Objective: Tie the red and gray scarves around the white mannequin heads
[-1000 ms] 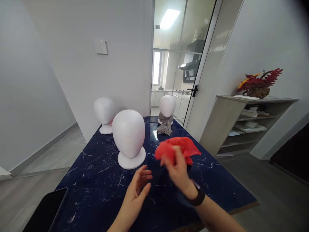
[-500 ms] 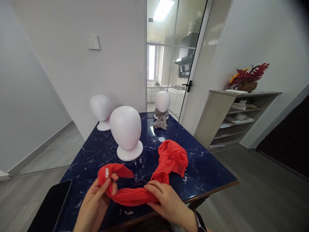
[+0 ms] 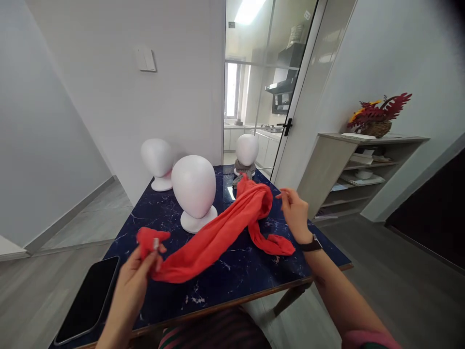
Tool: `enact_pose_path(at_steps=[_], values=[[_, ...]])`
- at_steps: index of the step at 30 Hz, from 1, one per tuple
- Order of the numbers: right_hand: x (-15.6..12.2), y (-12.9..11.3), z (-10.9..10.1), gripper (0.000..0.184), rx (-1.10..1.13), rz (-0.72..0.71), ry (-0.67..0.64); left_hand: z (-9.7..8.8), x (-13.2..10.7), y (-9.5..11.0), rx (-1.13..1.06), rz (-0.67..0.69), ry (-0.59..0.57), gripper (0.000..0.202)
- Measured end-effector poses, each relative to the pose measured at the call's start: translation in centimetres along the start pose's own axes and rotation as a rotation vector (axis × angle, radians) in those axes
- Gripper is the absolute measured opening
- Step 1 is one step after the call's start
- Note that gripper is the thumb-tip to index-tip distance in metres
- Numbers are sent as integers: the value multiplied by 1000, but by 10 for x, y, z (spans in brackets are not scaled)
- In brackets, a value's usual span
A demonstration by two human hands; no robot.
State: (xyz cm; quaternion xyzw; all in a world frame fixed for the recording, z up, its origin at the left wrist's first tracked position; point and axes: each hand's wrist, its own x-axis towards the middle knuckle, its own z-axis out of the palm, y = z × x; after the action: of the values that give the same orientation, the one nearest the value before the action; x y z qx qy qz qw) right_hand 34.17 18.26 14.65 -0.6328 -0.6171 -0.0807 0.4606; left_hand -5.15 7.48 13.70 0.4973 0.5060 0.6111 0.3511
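A long red scarf [image 3: 218, 232] stretches diagonally over the table, its far part bunched in a loose loop and one tail lying toward the right. My left hand [image 3: 140, 266] is closed on its near left end, where a small white tag shows. My right hand [image 3: 295, 213] is raised just right of the scarf's far loop, fingers loosely bent and a little apart, with a gap between them and the cloth. Close behind the scarf stands a white mannequin head [image 3: 194, 186] on a round base.
Another white head [image 3: 157, 157] stands at the back left. At the far end, a third head [image 3: 247, 149] has a grey scarf [image 3: 244, 167] round its neck. A black phone-like device [image 3: 89, 300] lies at the table's left edge. A shelf [image 3: 363, 169] stands to the right.
My right hand has let go of the scarf and moved up and to the right. The bunched scarf has spread out away from me; my left hand keeps its end.
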Motion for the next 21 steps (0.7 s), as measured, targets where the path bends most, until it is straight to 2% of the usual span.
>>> enact_pose_path(at_steps=[4, 7, 11, 14, 17, 19, 21], values=[[-44, -3, 31, 25, 153, -134, -310, 16, -13, -33, 538, 194, -387, 22], [-82, 3, 46, 24, 141, -187, -410, 23, -21, -54, 819, 348, -521, 28], [-105, 21, 58, 34, 1, -222, -436, 21, -23, -83, 1063, 445, -509, 31], [-105, 31, 67, 32, -107, -240, -447, 20, -19, -96, 1124, 488, -459, 32], [-97, 32, 73, 29, -148, -270, -455, 20, -16, -104, 1159, 525, -411, 30], [-91, 26, 71, 29, -161, -273, -411, 20, -14, -111, 1190, 559, -384, 29], [-92, 16, 61, 32, -164, -274, -285, 17, -13, -121, 1221, 604, -362, 30]])
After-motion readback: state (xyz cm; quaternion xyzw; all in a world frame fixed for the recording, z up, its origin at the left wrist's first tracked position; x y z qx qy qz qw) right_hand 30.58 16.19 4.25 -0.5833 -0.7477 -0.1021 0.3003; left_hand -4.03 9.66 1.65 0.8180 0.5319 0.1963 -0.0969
